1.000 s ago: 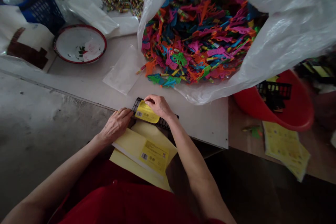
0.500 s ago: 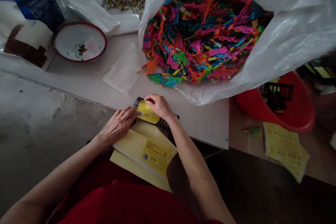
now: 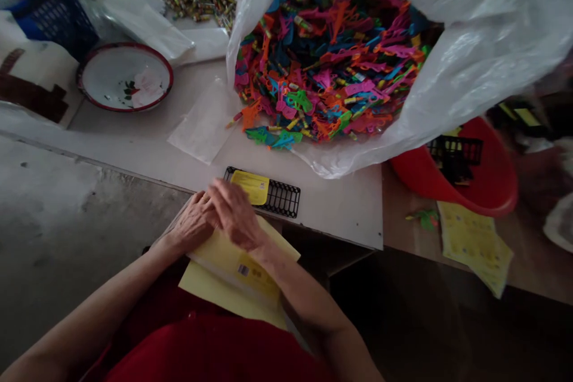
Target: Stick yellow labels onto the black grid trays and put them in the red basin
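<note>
Clock directions are read from the black crate, twelve o'clock at the top of the view.

Crate: one, black plastic (image 3: 284,200), open grid walls, lying lengthwise on the white table (image 3: 349,206) near its front edge.
Label: one, yellow (image 3: 257,190), rounded corners, on the crate toward its left end; small pale print at the label's right side.
Left hand: one (image 3: 192,227), at eight o'clock, just beside the crate's left end; fingers bent, partly covered by the other hand. Whether it grips anything, cannot tell.
Right hand: one (image 3: 235,215), motion-blurred, at seven o'clock, crossing over the fingers of the left; fingers curved, partly folded. Whether something sits between them, cannot tell.
Sheets: pale yellow (image 3: 219,292), overlapping, at six to seven o'clock, below both hands, a printed label (image 3: 264,280) on the upper one.
Small clear bag: one (image 3: 201,128), flat on the table, between ten and eleven o'clock.
Bowl: one, white with red rim (image 3: 125,77), at ten o'clock.
Large plastic bag: one, whitish (image 3: 470,71), at one o'clock, mouth open on many coloured plastic toys (image 3: 322,80).
Tub: one, red (image 3: 496,185), at three o'clock, containing black crates (image 3: 459,155).
</note>
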Tool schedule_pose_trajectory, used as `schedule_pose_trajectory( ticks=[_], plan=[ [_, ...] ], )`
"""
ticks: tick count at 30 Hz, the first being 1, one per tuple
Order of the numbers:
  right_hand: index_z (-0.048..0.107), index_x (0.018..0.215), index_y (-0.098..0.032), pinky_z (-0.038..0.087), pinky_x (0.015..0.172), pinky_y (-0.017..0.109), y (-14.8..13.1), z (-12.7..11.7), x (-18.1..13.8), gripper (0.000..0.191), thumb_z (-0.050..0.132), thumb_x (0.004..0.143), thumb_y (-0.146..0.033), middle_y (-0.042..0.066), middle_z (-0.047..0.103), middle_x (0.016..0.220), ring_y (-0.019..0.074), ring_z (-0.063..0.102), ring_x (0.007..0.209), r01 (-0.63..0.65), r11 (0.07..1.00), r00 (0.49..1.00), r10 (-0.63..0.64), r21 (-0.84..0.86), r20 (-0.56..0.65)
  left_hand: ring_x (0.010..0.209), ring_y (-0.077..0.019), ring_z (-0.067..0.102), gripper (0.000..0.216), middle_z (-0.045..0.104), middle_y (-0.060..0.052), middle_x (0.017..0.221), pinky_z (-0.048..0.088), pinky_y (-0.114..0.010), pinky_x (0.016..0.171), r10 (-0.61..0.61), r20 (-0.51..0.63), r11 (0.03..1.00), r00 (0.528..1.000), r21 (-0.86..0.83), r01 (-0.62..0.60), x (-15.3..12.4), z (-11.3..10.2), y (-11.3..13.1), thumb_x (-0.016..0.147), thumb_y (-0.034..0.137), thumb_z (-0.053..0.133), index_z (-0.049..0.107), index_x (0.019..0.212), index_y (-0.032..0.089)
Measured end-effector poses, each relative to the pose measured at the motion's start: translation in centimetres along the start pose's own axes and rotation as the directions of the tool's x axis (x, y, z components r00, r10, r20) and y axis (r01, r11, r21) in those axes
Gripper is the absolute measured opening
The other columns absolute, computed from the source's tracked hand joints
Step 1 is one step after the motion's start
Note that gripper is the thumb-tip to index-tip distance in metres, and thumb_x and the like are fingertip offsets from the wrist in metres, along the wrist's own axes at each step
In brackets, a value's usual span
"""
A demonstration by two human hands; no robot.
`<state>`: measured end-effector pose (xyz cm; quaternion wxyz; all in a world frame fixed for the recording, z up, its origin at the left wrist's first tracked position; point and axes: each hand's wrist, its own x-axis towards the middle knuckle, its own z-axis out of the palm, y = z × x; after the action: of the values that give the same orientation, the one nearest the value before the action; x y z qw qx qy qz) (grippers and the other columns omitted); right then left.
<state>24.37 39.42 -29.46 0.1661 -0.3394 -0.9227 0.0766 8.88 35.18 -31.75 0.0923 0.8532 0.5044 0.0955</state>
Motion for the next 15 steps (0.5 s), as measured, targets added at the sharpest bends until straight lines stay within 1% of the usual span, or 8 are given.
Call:
schedule_pose_trajectory(
  ticks=[1,2,4,7,11,13,15],
  plan=[
    [0.034,0.143,-0.006,0.027,0.113,0.046,-0.5,0.7,-0.5,0.06,0.04,0.096,-0.043,0.02,0.037,0.145,0.0285,0.026,0.139,0.022,0.999,0.999,-0.022,0.024,0.026,0.118,-0.0261,0.047,0.036,0.059,-0.013,0.121,0.036,-0.039,0.097,0.01,-0.002,1.0,1.0,-0.006,-0.01,-0.1,0.1,-0.2,0.091,0.021,0.046,0.055,0.126,0.016],
    [0.031,0.143,-0.003,0.023,0.115,0.048,-0.6,1.3,-0.9,0.069,0.04,0.094,-0.05,0.022,0.033,0.147,0.0302,0.02,0.141,0.005,1.0,0.999,-0.006,0.029,0.053,0.119,-0.0262,0.046,0.038,0.057,-0.013,0.124,0.036,-0.039,0.098,0.024,-0.001,1.0,1.0,-0.008,-0.024,-0.2,0.2,-0.4,0.092,0.024,0.047,0.053,0.129,0.016],
    [0.027,0.143,0.003,0.019,0.115,0.051,0.0,2.2,-1.6,0.08,0.038,0.092,-0.058,0.025,0.027,0.15,0.0325,0.013,0.143,-0.088,0.996,0.99,0.089,-0.012,0.107,0.125,-0.0258,0.041,0.044,0.051,-0.013,0.134,0.034,-0.039,0.099,0.053,0.005,0.999,0.999,0.009,-0.053,-0.3,0.3,-0.8,0.093,0.025,0.045,0.045,0.136,0.016],
    [0.025,0.145,0.0,0.017,0.116,0.053,2.1,2.4,-2.4,0.078,0.035,0.093,-0.058,0.023,0.022,0.153,0.0323,0.011,0.144,-0.165,0.981,0.966,0.182,-0.103,0.184,0.127,-0.0249,0.039,0.046,0.049,-0.012,0.138,0.033,-0.039,0.1,0.082,0.004,0.995,0.997,0.054,-0.082,-0.3,0.0,-0.9,0.094,0.017,0.04,0.04,0.139,0.014],
    [0.023,0.146,-0.002,0.017,0.114,0.055,4.6,1.0,-3.6,0.076,0.038,0.094,-0.054,0.022,0.017,0.154,0.0329,0.011,0.144,-0.271,0.943,0.926,0.31,-0.193,0.214,0.122,-0.0234,0.045,0.044,0.054,-0.01,0.133,0.036,-0.04,0.099,0.087,0.003,0.994,0.996,0.069,-0.087,0.2,-0.9,-0.5,0.091,0.01,0.039,0.046,0.134,0.015],
    [0.023,0.146,-0.002,0.017,0.114,0.056,5.3,0.5,-4.0,0.077,0.039,0.093,-0.055,0.022,0.017,0.154,0.033,0.011,0.144,-0.293,0.935,0.914,0.336,-0.201,0.229,0.12,-0.0243,0.048,0.037,0.059,-0.01,0.126,0.036,-0.042,0.099,0.051,-0.004,0.997,0.999,0.059,-0.05,1.0,-1.5,0.0,0.091,0.013,0.043,0.053,0.127,0.016],
    [0.024,0.146,-0.002,0.017,0.113,0.057,5.7,0.3,-4.1,0.077,0.039,0.093,-0.055,0.023,0.017,0.154,0.0328,0.011,0.144,-0.281,0.94,0.917,0.322,-0.192,0.236,0.122,-0.0265,0.047,0.031,0.06,-0.012,0.123,0.036,-0.045,0.102,0.011,-0.021,0.999,1.0,0.042,-0.01,2.4,-1.8,0.5,0.091,0.024,0.049,0.058,0.119,0.015]
  ],
)
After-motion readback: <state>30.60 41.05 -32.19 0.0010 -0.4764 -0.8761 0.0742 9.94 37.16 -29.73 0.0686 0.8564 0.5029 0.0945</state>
